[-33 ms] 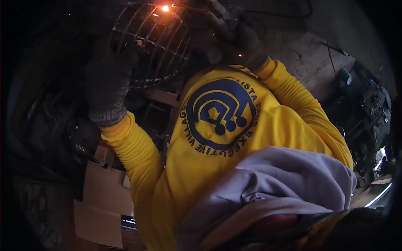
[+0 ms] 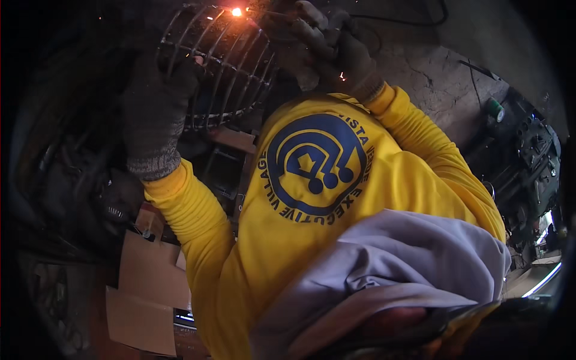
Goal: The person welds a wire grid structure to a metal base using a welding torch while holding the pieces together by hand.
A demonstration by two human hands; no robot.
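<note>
A round wire cage [image 2: 231, 66] of dark metal rods sits at the top of the view. My left hand [image 2: 157, 111], in a grey knit glove, grips the cage's left rim. My right hand [image 2: 327, 48], in a dark worn glove, is closed around a welding tool whose tip reaches left to the cage's top edge. A bright orange spark [image 2: 237, 11] glows where the tip meets the wire. Both my arms wear yellow sleeves [image 2: 198, 228]. The tool itself is mostly hidden inside the glove.
Pieces of brown cardboard [image 2: 150, 282] lie at the lower left. Cracked concrete floor [image 2: 432, 78] lies at the upper right, with a dark machine [image 2: 534, 156] and a green can [image 2: 495, 109] beyond it. A grey cloth [image 2: 408, 270] covers my lap.
</note>
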